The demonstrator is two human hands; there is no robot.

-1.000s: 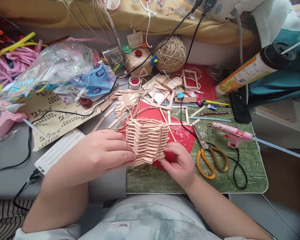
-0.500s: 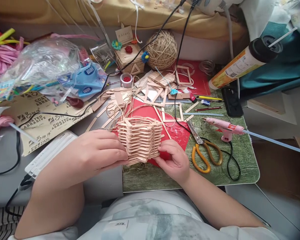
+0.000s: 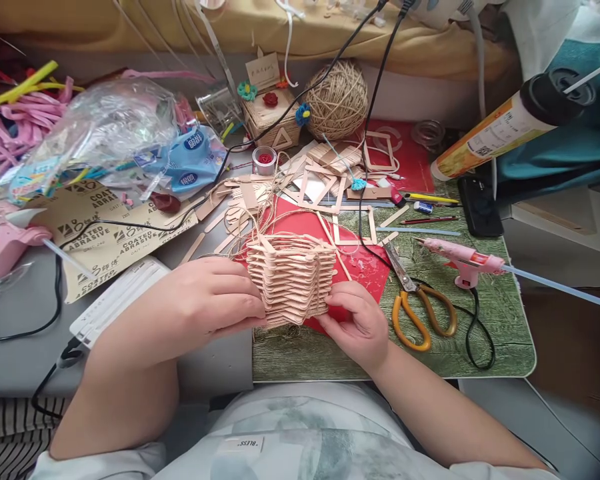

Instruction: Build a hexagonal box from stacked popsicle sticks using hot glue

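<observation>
Between my two hands is a popsicle-stick basket (image 3: 293, 280), built of many stacked layers with zigzag sides and an open top. My left hand (image 3: 207, 293) closes on its left side, fingers together, the thumb mostly hidden beneath. My right hand (image 3: 357, 320) pinches the lower right edge between thumb and curled fingers. Beneath and behind the basket lies a red sheet (image 3: 367, 273). Thin twine (image 3: 290, 215) loops behind the basket's rim, and loose popsicle sticks (image 3: 233, 237) lie to its left rear.
Scissors (image 3: 410, 293) and a pink glue gun (image 3: 463, 257) lie on the green board (image 3: 330, 360) at right. A second glue gun (image 3: 15, 247) and sandpaper (image 3: 125, 233) are at left. A twine ball (image 3: 337, 100), a phone (image 3: 480, 207) and a tilted cup (image 3: 505, 127) stand or lie farther back.
The whole view has shifted, so everything appears slightly farther right. Both hands keep the same hold on the basket, whose pose looks nearly unchanged.
</observation>
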